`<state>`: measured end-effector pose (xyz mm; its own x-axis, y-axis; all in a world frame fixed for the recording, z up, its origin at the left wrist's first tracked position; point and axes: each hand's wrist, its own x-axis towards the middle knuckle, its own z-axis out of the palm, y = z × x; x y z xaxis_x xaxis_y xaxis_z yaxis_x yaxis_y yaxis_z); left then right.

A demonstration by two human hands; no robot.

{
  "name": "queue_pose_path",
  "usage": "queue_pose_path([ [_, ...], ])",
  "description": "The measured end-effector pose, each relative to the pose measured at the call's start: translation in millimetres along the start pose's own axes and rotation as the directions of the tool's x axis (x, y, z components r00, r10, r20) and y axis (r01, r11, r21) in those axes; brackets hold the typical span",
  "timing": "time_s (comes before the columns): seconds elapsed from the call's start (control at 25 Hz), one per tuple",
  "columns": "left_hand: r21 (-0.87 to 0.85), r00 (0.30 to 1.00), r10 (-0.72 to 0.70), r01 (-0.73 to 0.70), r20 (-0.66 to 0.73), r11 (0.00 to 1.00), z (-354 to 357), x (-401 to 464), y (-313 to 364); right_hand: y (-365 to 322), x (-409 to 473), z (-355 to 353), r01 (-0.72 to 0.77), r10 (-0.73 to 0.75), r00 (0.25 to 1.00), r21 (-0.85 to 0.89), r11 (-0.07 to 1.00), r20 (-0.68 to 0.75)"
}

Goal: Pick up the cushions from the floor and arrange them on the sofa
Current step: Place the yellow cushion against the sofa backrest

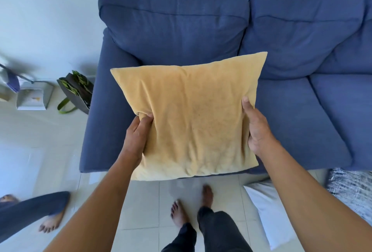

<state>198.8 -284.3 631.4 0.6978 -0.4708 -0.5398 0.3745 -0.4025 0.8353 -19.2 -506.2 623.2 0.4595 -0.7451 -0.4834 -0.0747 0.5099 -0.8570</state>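
I hold a square yellow cushion (193, 115) flat in front of me, over the front edge of the blue sofa (173, 30). My left hand (136, 135) pinches its left edge and my right hand (257, 131) grips its right edge. The cushion hides most of the sofa's left seat. A white cushion (267, 215) lies on the tiled floor at the lower right, partly behind my right forearm. A grey patterned cushion (350, 189) lies on the floor at the far right, cut off by the frame.
My bare feet (191, 205) stand on pale tiles just before the sofa. Another person's leg and foot (50, 221) are at the lower left. A dark bag with green handles (76, 90) leans by the sofa's left arm, next to a small grey box (34, 97).
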Motion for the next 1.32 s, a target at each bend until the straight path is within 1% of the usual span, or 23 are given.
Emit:
queue_pose_path([
  [0.08,0.019,1.0,-0.015,0.015,0.0,1.0,5,32,17,-8,33,3,0.001,-0.001,1.0,0.023,1.0,-0.015],
  [0.12,0.026,0.999,-0.032,0.032,-0.007,0.999,8,47,24,-13,49,6,-0.011,0.012,1.0,0.028,1.0,-0.015],
  [0.2,0.016,0.999,-0.052,0.052,-0.016,0.999,15,76,35,-24,82,12,-0.052,0.051,0.998,0.031,0.998,0.029],
  [0.32,0.013,0.997,-0.076,0.076,-0.008,0.997,27,118,52,-34,126,17,-0.096,0.096,0.995,0.01,0.995,0.025],
  [0.56,-0.011,0.998,-0.063,0.063,-0.012,0.998,47,207,61,-41,220,34,-0.087,0.088,0.996,-0.035,0.996,0.022],
  [0.72,-0.042,1.0,0.004,-0.004,-0.009,0.999,54,270,68,-40,285,41,-0.043,0.043,0.999,-0.041,0.998,-0.013],
  [0.8,-0.022,1.0,0.014,-0.014,-0.026,1.0,56,300,65,-33,316,45,-0.051,0.047,0.998,-0.089,0.995,-0.047],
  [0.84,-0.006,0.999,0.004,-0.004,-0.034,1.0,58,313,62,-28,327,47,-0.072,0.062,0.996,-0.14,0.987,-0.071],
  [0.92,0.056,0.998,-0.048,0.05,-0.052,0.997,64,331,56,-18,340,53,-0.162,0.131,0.983,-0.288,0.944,-0.126],
  [0.96,0.088,0.995,-0.081,0.085,-0.053,0.992,67,335,55,-13,343,55,-0.214,0.173,0.974,-0.335,0.918,-0.147],
  [1.04,0.091,0.99,-0.134,0.139,-0.052,0.986,70,341,56,-11,346,59,-0.276,0.228,0.959,-0.369,0.887,-0.169],
  [1.08,0.076,0.987,-0.148,0.152,-0.056,0.986,67,345,61,-16,349,60,-0.283,0.234,0.957,-0.371,0.885,-0.171],
  [1.16,0.018,0.986,-0.136,0.138,-0.093,0.99,56,355,78,-34,354,59,-0.23,0.182,0.968,-0.324,0.918,-0.17],
  [1.24,-0.075,0.98,-0.093,0.082,-0.173,0.994,41,368,105,-63,360,57,-0.129,0.076,0.969,-0.218,0.967,-0.236],
  [1.32,-0.117,0.975,-0.049,0.024,-0.217,0.993,33,379,133,-90,367,59,-0.036,0.003,0.958,-0.112,0.993,-0.288],
])
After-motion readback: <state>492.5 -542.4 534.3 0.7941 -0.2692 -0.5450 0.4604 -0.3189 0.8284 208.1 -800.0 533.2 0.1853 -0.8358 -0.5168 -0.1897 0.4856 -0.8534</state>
